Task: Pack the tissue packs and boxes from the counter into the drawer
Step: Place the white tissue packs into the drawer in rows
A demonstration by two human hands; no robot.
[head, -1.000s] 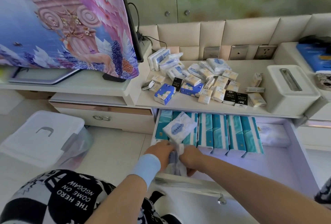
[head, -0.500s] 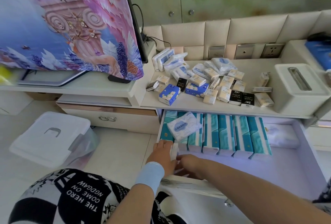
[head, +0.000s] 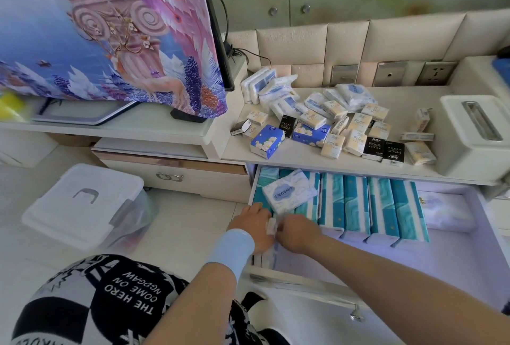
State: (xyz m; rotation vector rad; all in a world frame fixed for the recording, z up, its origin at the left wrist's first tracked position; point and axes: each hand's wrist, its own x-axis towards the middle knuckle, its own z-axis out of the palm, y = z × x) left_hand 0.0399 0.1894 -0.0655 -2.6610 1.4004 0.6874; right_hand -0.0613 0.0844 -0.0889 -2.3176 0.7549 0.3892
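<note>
The open drawer (head: 494,237) holds a row of teal-and-white tissue packs (head: 356,204) standing side by side. A white-and-blue soft pack (head: 289,191) lies tilted on top of the leftmost ones. My left hand (head: 252,224) and my right hand (head: 296,231) meet at the drawer's front left corner, both gripping a white tissue pack (head: 271,227) set upright there; most of it is hidden by the hands. On the counter (head: 292,158) lies a pile of small tissue packs and boxes (head: 331,124).
A white tissue dispenser box (head: 474,135) stands at the counter's right end. A TV under a patterned cloth (head: 110,30) fills the left shelf. A lidded plastic bin (head: 82,204) sits on the floor at left. Wall sockets (head: 389,74) line the back.
Both hands have pushed the held white pack down and forward into the drawer's front left corner. The camera has shifted slightly to the left.
</note>
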